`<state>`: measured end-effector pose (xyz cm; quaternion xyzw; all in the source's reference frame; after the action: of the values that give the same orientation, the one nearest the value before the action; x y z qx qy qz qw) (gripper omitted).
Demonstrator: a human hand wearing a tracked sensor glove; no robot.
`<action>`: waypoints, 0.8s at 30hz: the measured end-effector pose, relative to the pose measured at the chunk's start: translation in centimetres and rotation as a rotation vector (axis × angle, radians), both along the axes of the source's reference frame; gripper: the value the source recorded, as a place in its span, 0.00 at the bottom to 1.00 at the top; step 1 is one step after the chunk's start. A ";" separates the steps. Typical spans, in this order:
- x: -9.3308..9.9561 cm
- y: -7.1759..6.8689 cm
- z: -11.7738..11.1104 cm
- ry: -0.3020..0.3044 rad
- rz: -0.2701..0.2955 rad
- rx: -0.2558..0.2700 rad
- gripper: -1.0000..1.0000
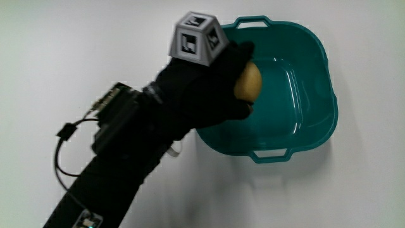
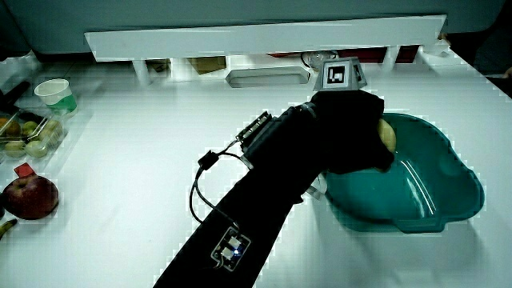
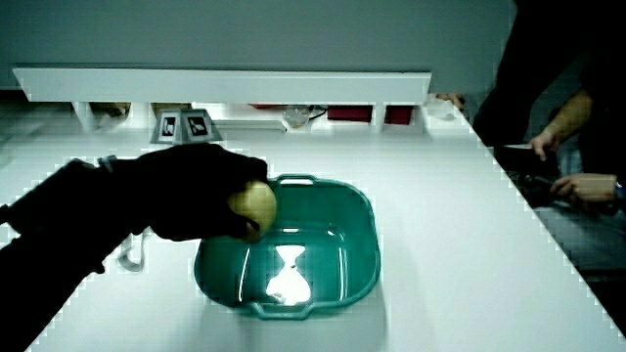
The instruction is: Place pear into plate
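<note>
The gloved hand is shut on a yellow-green pear and holds it over the rim of a teal basin that has two handles. In both side views the pear peeks out from the curled fingers, above the inside of the basin. The patterned cube sits on the back of the hand. Nothing lies in the basin. The forearm reaches in from the person's edge of the table.
A red apple, a clear box of green fruit and a small cup stand at the table's edge, apart from the basin. A low white partition closes off the table. A small clear object stands beside the forearm.
</note>
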<state>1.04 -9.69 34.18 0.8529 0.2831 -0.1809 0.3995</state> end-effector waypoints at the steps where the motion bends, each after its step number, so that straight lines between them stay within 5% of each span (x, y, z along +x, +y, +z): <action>1: 0.4 0.2 0.5 -0.030 0.009 0.009 0.50; 3: 1.3 0.5 1.4 -0.090 0.027 0.028 0.50; 4: 1.6 0.5 3.3 -0.219 -0.050 0.029 0.50; 5: 1.7 0.9 2.8 -0.224 -0.071 -0.023 0.50; 6: 2.6 0.5 6.6 -0.231 -0.016 0.104 0.50; 8: 2.6 1.2 4.4 -0.258 0.034 0.047 0.50; 10: 2.9 1.3 5.3 -0.294 0.035 0.026 0.50; 24: 3.3 1.4 7.0 -0.294 0.050 -0.033 0.50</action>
<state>4.39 -8.29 41.20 0.8563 0.2398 -0.0487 0.4549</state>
